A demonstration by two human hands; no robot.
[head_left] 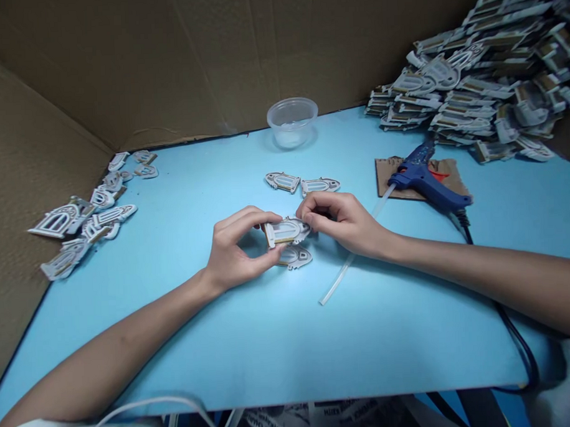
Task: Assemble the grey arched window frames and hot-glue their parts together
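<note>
Between thumb and fingers, my left hand [242, 249] grips a small white arched window-shaped piece [285, 231] with a tan edge, by its flat end. My right hand [339, 221] pinches the pointed end of the same piece, its fingers curled; whether it also holds something tiny is hidden. Just below the held piece lies another arched piece [298, 257] on the table, partly covered by it and my left thumb. Beyond my hands, two more arched pieces, one on the left [282, 182] and one on the right [320, 186], lie almost end to end.
A blue glue gun [426, 178] with a long clear glue stick [337, 283] rests on a cardboard scrap [384, 172] at right. Behind it rises a large pile of arched pieces [468, 101]. More pieces [102, 201] lie left. A clear plastic bowl [293, 123] stands near the cardboard wall [214, 66].
</note>
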